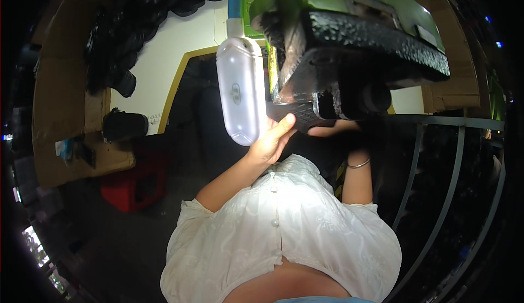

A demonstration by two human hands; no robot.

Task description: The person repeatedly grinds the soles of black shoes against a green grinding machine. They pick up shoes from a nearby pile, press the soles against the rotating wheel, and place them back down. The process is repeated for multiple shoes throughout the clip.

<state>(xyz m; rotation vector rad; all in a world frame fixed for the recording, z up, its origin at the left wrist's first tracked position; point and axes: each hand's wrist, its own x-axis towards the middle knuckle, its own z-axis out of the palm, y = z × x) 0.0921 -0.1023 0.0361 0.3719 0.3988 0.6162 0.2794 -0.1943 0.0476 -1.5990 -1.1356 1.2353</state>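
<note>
A black shoe sole (303,116) with a raised tread pattern lies under the head of a green machine (376,8). My left hand (271,141) grips the sole's near left edge, with the thumb on top. At the sole's right edge is my right hand (333,129), its fingers against the piece and partly hidden in the shadow below the machine. Just left of the machine hangs a white lamp (240,90) on a blue stem, close above my left hand. The machine's lower parts hide the far end of the sole.
Black shoe-like pieces (131,24) are heaped on the pale, yellow-edged tabletop (166,57) at the far left. A cardboard box (60,84) stands at the left, above a red stool (136,185). Metal rails (453,122) run along the right side.
</note>
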